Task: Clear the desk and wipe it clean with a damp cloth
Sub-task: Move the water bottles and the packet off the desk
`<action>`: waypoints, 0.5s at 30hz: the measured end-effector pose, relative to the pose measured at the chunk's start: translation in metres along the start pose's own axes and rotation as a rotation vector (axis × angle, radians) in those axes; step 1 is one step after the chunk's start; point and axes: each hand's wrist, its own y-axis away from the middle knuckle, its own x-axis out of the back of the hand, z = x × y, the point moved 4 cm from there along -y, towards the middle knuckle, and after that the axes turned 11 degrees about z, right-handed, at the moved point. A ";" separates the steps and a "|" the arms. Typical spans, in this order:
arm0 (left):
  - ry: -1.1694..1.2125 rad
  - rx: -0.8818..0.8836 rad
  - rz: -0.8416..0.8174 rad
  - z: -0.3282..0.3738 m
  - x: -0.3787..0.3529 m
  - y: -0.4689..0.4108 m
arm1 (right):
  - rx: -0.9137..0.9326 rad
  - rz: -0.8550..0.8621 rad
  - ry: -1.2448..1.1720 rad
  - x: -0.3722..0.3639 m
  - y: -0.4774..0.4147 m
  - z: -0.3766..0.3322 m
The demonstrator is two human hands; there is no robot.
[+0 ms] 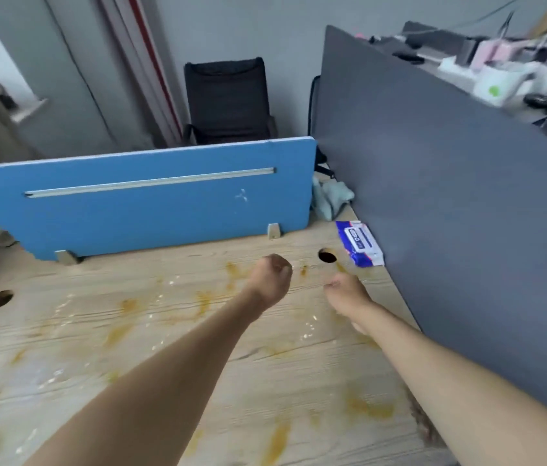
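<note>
Reaching out over the table (114, 274) with both hands. Left hand (270, 280) curled into a loose fist, nothing visible in it. Right hand (346, 292) bent at the fingers and blurred, so cannot tell whether anything is pinched there.

Ahead and to the right, bunched in the far corner between blue partition (164, 210) and grey partition (450, 213): the pale-green cloth (331, 198). Nearer, flat against the grey panel: a blue-and-white wipes pack (359, 243), long axis running away along the panel. Right hand nearer to both.

Only a cable hole (327, 256) between hand and pack. Yellow-brown smears (279, 438) not yet wiped.
</note>
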 end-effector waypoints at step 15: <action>0.472 0.645 -0.099 0.032 -0.222 -0.154 | -0.571 0.142 -0.595 0.032 -0.178 0.076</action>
